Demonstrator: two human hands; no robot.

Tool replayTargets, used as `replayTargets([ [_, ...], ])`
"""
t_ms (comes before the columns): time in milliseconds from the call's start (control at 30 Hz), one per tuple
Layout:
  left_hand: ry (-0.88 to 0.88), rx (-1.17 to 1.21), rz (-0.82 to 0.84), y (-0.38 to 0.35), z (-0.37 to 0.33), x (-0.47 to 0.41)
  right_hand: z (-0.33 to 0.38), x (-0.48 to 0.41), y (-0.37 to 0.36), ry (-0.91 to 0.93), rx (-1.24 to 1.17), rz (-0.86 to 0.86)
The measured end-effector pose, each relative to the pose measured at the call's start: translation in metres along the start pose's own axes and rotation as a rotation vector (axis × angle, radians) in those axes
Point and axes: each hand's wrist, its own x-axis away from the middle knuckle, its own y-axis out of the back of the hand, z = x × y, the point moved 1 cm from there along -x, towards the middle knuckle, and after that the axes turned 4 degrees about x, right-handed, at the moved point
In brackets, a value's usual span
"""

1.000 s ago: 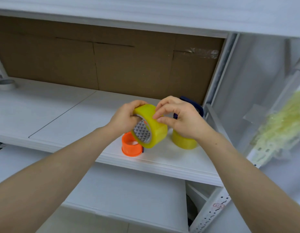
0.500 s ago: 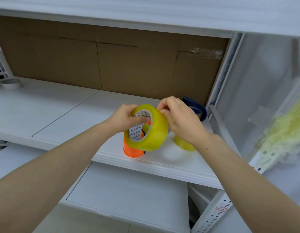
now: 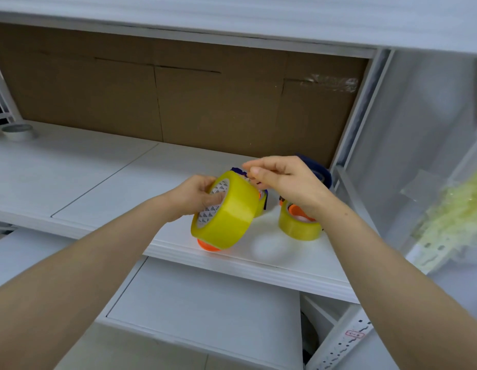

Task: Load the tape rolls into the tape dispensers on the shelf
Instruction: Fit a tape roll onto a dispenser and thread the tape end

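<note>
My left hand (image 3: 197,196) grips a wide yellow tape roll (image 3: 226,217) by its patterned core, holding it tilted above the front of the white shelf (image 3: 98,177). An orange dispenser (image 3: 208,246) peeks out just under the roll. My right hand (image 3: 285,182) hovers just right of and above the roll, thumb and forefinger pinched together as if on the tape's clear loose end. A second yellow roll (image 3: 298,227) with an orange part inside it stands on the shelf under my right wrist. A dark blue dispenser (image 3: 321,170) is partly hidden behind my right hand.
Brown cardboard (image 3: 205,102) backs the shelf. A small grey roll (image 3: 17,130) sits at the far left. A lower white shelf (image 3: 205,303) lies below, a metal upright (image 3: 352,134) stands right, and a clear bag of pale yellow pieces (image 3: 458,214) hangs beyond it.
My right hand has left the roll's rim and lifted up and right with fingers pinched. The roll in my left hand has tilted and dropped slightly, uncovering the second yellow roll.
</note>
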Motion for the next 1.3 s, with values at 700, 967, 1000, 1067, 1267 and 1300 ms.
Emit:
replayTargets([
  [700, 0.182, 0.084, -0.179, 0.019, 0.009, 0.004, -0.028, -0.025, -0.054, -0.048, 0.251, -0.281],
  [967, 0.318, 0.172, -0.315, 0.045, 0.037, 0.022, -0.055, -0.040, -0.085, -0.216, 0.141, -0.146],
  [1000, 0.339, 0.217, -0.334, 0.049, 0.042, 0.025, -0.062, -0.037, -0.089, -0.228, 0.202, -0.068],
  [1067, 0.377, 0.342, -0.348, 0.051, 0.051, 0.029, -0.072, -0.031, -0.098, -0.257, 0.253, 0.009],
  [1267, 0.336, 0.571, -0.093, 0.026, 0.058, 0.025, -0.082, -0.024, -0.102, -0.220, 0.321, -0.062],
  [1300, 0.307, 0.580, -0.070, 0.020, 0.056, 0.023, -0.083, -0.022, -0.099, -0.213, 0.366, -0.068],
])
